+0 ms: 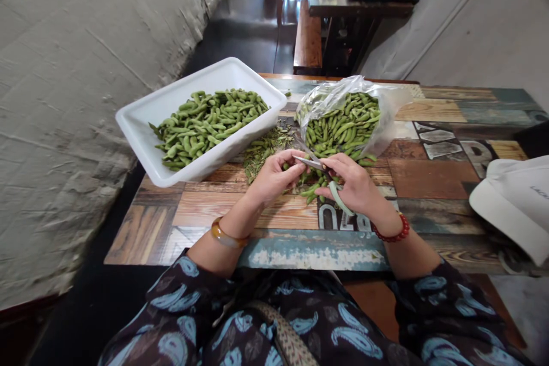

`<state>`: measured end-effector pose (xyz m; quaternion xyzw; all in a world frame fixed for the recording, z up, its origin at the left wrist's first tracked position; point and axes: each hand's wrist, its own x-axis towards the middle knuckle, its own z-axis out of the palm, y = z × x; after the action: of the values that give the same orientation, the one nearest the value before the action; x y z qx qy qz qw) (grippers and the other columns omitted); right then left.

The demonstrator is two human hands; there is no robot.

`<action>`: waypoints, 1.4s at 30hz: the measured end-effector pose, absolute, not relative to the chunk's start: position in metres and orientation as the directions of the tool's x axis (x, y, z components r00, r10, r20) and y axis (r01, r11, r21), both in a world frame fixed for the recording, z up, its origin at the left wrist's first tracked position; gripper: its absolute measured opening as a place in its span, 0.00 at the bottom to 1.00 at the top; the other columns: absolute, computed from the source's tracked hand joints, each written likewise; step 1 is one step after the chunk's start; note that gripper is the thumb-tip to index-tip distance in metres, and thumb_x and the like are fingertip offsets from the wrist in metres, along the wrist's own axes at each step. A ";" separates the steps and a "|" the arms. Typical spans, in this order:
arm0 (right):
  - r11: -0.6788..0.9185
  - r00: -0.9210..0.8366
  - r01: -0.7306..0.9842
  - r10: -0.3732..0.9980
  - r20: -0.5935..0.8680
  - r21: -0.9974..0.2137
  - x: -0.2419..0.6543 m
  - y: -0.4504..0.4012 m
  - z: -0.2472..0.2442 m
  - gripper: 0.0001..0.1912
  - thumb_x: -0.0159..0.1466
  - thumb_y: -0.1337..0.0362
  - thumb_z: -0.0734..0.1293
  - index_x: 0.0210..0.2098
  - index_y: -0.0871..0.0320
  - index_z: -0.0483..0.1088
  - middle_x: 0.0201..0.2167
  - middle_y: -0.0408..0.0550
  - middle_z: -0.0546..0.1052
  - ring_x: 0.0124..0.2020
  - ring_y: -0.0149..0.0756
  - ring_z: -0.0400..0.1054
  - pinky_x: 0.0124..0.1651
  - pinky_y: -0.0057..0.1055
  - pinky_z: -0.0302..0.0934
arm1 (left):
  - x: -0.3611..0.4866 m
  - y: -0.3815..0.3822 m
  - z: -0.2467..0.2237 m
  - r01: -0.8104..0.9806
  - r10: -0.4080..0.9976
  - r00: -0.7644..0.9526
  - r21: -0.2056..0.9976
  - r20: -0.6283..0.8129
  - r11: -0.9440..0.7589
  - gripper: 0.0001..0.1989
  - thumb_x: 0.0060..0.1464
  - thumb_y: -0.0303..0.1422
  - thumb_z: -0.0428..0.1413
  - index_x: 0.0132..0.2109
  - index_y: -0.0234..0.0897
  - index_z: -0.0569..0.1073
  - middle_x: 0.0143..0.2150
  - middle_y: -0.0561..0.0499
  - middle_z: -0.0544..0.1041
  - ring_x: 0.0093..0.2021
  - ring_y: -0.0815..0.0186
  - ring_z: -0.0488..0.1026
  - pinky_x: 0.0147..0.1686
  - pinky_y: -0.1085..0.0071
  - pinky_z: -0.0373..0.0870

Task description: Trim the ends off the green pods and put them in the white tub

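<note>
Scissors (309,163) with pale green handles are in my right hand (352,182), its fingers closed round them. The blades point left, slightly apart, toward the fingertips of my left hand (278,174). Those fingers are pinched on a green pod, mostly hidden by the fingertips. Loose green pods (312,190) lie on the table between and below my hands. Beyond my right hand, a clear plastic bag (388,117) lies open with many pods (343,126) in it. Small green trimmings (261,154) are heaped behind my left hand.
A white tub (146,117) of pods stands on the patchwork-patterned table (257,206) at the left, near the wall. At the right edge lies a white cap (510,194). Farther back are a wooden bench (307,37) and another table (360,8) with things on it.
</note>
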<state>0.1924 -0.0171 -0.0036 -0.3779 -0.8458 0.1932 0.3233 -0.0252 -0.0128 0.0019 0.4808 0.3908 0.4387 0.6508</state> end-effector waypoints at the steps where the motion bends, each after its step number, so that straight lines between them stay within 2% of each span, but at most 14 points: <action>1: 0.640 -0.509 0.517 0.764 0.397 -0.569 0.192 -0.018 -0.003 0.28 0.59 0.52 0.74 0.55 0.58 0.69 0.44 0.55 0.74 0.40 0.43 0.70 0.44 0.40 0.70 | -0.025 -0.012 0.001 -0.194 0.950 0.299 0.969 -0.091 0.153 0.17 0.51 0.40 0.64 0.43 0.34 0.74 0.30 0.54 0.75 0.19 0.78 0.61 0.18 0.79 0.57; 8: 0.643 -0.501 0.507 0.762 0.411 -0.574 0.191 -0.019 0.000 0.28 0.60 0.52 0.73 0.55 0.58 0.69 0.43 0.54 0.73 0.38 0.41 0.70 0.42 0.38 0.69 | -0.024 -0.013 -0.001 -0.127 0.966 0.258 0.990 -0.032 0.066 0.15 0.52 0.40 0.64 0.41 0.35 0.74 0.25 0.58 0.68 0.18 0.77 0.61 0.19 0.78 0.58; 12: 0.648 -0.505 0.499 0.757 0.415 -0.575 0.190 -0.019 -0.002 0.28 0.60 0.52 0.73 0.54 0.58 0.69 0.41 0.52 0.73 0.35 0.39 0.68 0.40 0.36 0.68 | -0.024 -0.014 -0.002 -0.088 0.965 0.260 0.996 0.012 0.011 0.14 0.53 0.40 0.63 0.41 0.35 0.75 0.24 0.58 0.68 0.19 0.77 0.61 0.20 0.78 0.58; 20: 0.661 -0.510 0.457 0.743 0.433 -0.595 0.189 -0.018 -0.009 0.28 0.59 0.51 0.74 0.54 0.57 0.69 0.39 0.50 0.72 0.31 0.36 0.65 0.36 0.34 0.67 | -0.022 -0.014 -0.003 -0.132 0.962 0.272 0.990 -0.017 0.055 0.15 0.52 0.40 0.64 0.40 0.35 0.74 0.26 0.57 0.69 0.19 0.77 0.60 0.19 0.78 0.57; 30: 0.688 -0.509 0.447 0.721 0.469 -0.572 0.189 -0.019 -0.009 0.25 0.62 0.50 0.71 0.53 0.59 0.69 0.38 0.52 0.73 0.34 0.39 0.68 0.38 0.36 0.68 | -0.022 -0.015 0.001 -0.178 0.953 0.301 0.979 -0.039 0.097 0.14 0.53 0.40 0.64 0.36 0.34 0.71 0.28 0.55 0.71 0.19 0.78 0.61 0.18 0.78 0.57; 35: 0.687 -0.522 0.474 0.723 0.452 -0.551 0.191 -0.019 -0.004 0.24 0.63 0.51 0.70 0.52 0.59 0.70 0.36 0.52 0.74 0.32 0.38 0.68 0.37 0.35 0.68 | -0.022 -0.015 0.003 -0.126 0.967 0.256 0.991 -0.003 0.036 0.12 0.52 0.38 0.64 0.35 0.34 0.73 0.25 0.57 0.68 0.20 0.77 0.60 0.20 0.78 0.57; 38: 0.679 -0.531 0.485 0.730 0.431 -0.551 0.191 -0.021 -0.002 0.22 0.65 0.51 0.69 0.52 0.59 0.70 0.36 0.52 0.75 0.35 0.40 0.70 0.39 0.35 0.68 | -0.023 -0.013 0.002 -0.091 0.972 0.233 0.996 0.006 0.016 0.12 0.50 0.38 0.65 0.33 0.34 0.73 0.25 0.57 0.67 0.21 0.77 0.60 0.21 0.77 0.57; 42: 0.638 -0.486 0.510 0.767 0.419 -0.577 0.191 -0.020 -0.003 0.22 0.65 0.51 0.69 0.51 0.59 0.70 0.36 0.51 0.76 0.36 0.41 0.72 0.41 0.36 0.68 | -0.023 -0.012 0.001 -0.178 0.981 0.187 0.980 -0.053 0.087 0.14 0.47 0.38 0.67 0.35 0.34 0.73 0.24 0.58 0.66 0.21 0.77 0.59 0.20 0.78 0.54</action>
<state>0.1910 -0.0198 -0.0028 -0.3798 -0.8404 0.1916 0.3359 -0.0226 -0.0117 0.0014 0.4769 0.4210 0.4786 0.6051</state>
